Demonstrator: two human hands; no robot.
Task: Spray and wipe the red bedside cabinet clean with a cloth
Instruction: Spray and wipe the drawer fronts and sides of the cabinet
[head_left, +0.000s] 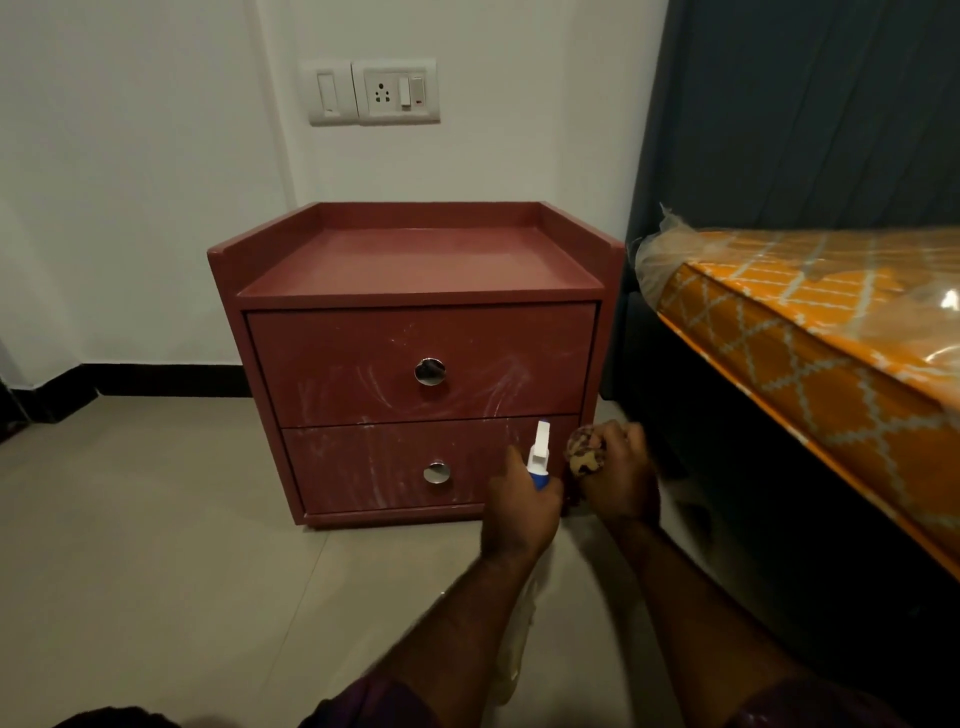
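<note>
Fingers of left hand (522, 499) wrapped round spray bottle (538, 457); right hand (618, 475) clutching balled cloth (584, 454); spraying step, likely; aim nozzle at streaked lower drawer (395, 467) of cabinet (415, 260).

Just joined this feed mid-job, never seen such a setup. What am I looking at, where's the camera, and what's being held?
No machine here: a person works with bare hands. The one picture comes from a camera worn on their head, looking forward and down. The left hand grips a spray bottle; the right hand holds a bunched patterned cloth. Before them the red cabinet stands on the floor, its drawer fronts streaked with white smears. To its right lies a plastic-wrapped orange mattress.
</note>
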